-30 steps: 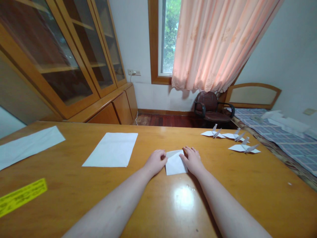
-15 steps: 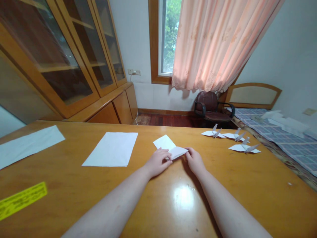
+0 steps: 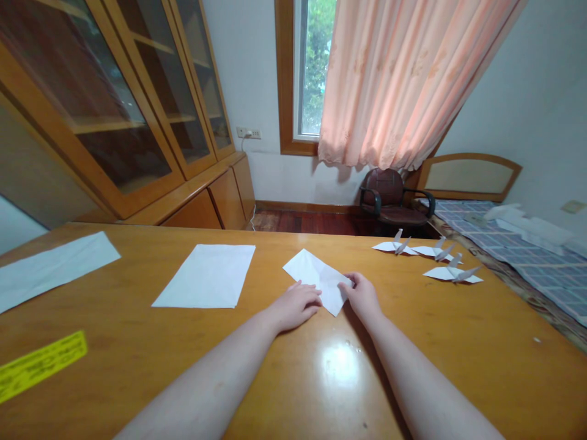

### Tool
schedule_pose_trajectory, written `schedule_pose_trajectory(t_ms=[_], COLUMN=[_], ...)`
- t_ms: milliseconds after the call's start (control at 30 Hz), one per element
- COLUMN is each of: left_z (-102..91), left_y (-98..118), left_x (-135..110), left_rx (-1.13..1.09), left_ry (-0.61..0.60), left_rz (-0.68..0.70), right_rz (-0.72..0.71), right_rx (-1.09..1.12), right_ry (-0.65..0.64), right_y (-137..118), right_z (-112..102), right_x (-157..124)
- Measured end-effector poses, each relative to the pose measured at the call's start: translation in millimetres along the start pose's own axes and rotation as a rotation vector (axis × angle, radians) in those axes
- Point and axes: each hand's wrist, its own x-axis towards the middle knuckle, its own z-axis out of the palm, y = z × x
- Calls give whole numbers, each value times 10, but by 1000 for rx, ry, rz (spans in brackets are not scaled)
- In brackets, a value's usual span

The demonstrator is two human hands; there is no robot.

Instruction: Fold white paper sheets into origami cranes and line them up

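A white sheet of folding paper (image 3: 316,272) lies on the wooden table between my hands, spread nearly flat with creases across it. My left hand (image 3: 299,305) rests along its lower left edge, fingers stretched out over the paper. At the right corner, my right hand (image 3: 362,296) pinches the paper between thumb and fingers. Three folded white paper cranes stand at the back right; the nearest crane (image 3: 453,273) is to the right of my right hand.
A stack of white paper (image 3: 206,276) lies left of my hands. Farther left are a long white paper strip (image 3: 55,269) and a yellow label (image 3: 43,366). Beyond the table (image 3: 284,379) stand a glass-door cabinet (image 3: 132,195), an office chair (image 3: 389,198) and a bed (image 3: 518,238).
The flap that was folded up toward the right has opened out, and the paper now lies spread as a longer shape. Both hands stayed near the same place.
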Motion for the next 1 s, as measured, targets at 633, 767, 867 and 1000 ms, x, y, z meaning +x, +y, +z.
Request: schedule_pose_trajectory(t_ms=[633, 767, 867, 1000], left_z=[9, -25, -56, -113], left_y=[-479, -463, -440, -362], left_x=[63, 56, 52, 42], left_rx=[-113, -154, -220, -337], left_ry=[629, 636, 628, 581], left_rz=[-657, -654, -640, -635], right_rz=[-52, -226, -277, -346], right_rx=[125, 95, 77, 103], right_ry=[-60, 20, 67, 161], right_y=[56, 68, 65, 22], right_z=[0, 3, -4, -49], right_x=[11, 38, 46, -4])
